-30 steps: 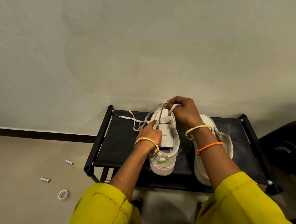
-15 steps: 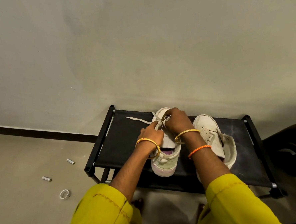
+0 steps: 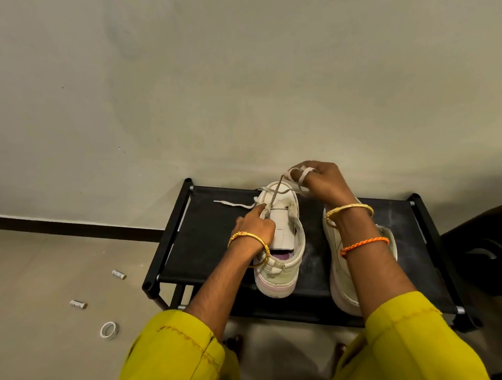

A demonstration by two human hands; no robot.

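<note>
The hands work on one white shoe (image 3: pixel 285 243). The left hand (image 3: pixel 253 223) lies on the shoe's 9 o'clock side and pinches the lace (image 3: pixel 275 191) between curled fingertips where it crosses the tongue. The right hand (image 3: pixel 322 182) is raised at the shoe's 1 o'clock, beyond the toe, with its fingers curled and a loop of the same lace wound around them, so that the strand runs taut from one hand to the other. The loose lace end (image 3: pixel 232 204) trails flat toward 10 o'clock on the fabric top of the black rack (image 3: pixel 205 239). The shoe stands upright near the middle of this rack, with the toe toward the wall at 12 o'clock and the heel toward the person. A second white shoe (image 3: pixel 335 264) lies just beside it at 3 o'clock, partly hidden under the right forearm. On the floor at the rack's 8 o'clock lie two small cylinders (image 3: pixel 119 274) and a tape ring (image 3: pixel 109 329).
</note>
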